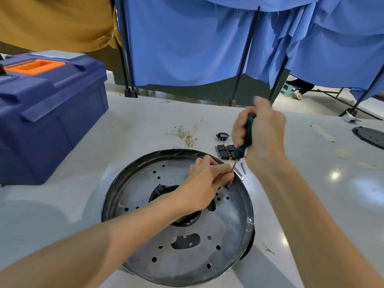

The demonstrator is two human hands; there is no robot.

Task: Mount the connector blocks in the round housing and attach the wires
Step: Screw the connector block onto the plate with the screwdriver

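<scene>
Both hands are over the round housing [187,265], which lies flat on the pale table [311,183], its holed metal face turned up. The right hand [261,136] is up high and closed in a full fist around the green handle of the screwdriver [247,132], fingers wrapped tight and the thumb side blurred. The tool tilts down and to the left, with its thin metal shaft running straight into the left hand [205,183].

That left hand rests on the housing near the far right rim, fingers curled in close. Thumb and forefinger pinch around the lower end of the shaft. Whether a screw sits between those fingertips, I cannot tell; it is too small and hidden.

Just beyond the rim, a cluster of black connector blocks [225,151] sits on the table, partly behind the screwdriver. A few loose screws [242,170] lie just beside the rim below them. A small black socket [222,136] is a little farther back, and the wires [187,134], pale with yellow ends, lie in a loose tangle to its left. A blue toolbox [47,113] with an orange handle stands at the far left.
</scene>
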